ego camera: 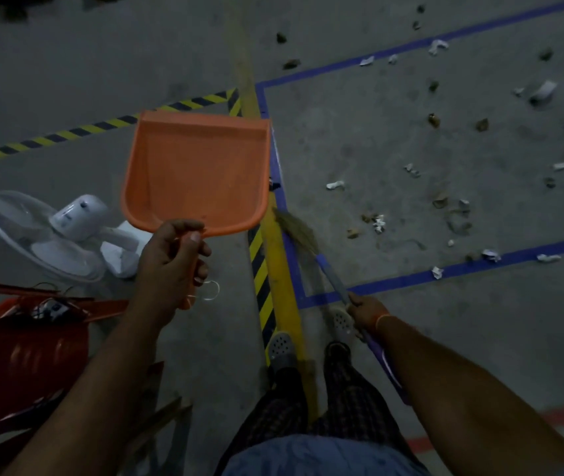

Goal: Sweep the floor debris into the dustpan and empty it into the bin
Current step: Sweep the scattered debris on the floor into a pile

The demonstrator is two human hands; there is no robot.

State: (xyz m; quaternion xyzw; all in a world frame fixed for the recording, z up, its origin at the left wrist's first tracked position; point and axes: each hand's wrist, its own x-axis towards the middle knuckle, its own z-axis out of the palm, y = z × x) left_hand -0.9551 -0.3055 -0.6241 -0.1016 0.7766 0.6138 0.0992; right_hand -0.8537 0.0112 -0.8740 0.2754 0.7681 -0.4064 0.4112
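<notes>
Over on the left there's a white fan [50, 231] lying on the floor beside some red plastic chairs [23, 352], so I'd keep the pan clear of that clutter. The left hand [170, 259] has its fingers curled tight round the handle of the orange dustpan [194, 173], which is held up in the air, empty, its open lip pointing away. Best move, I reckon: step over the yellow-and-black hazard tape [260, 280], then set the lip flat on the concrete just short of the mess. The right hand [364, 309] is clamped round the broom [311, 249] handle, bristles hanging low by the blue tape line [411, 278]. The debris [445, 201], paper scraps and brown bits, is scattered well off to the right inside the blue box, so gather it with short strokes into one pile first. No bin in view yet.
</notes>
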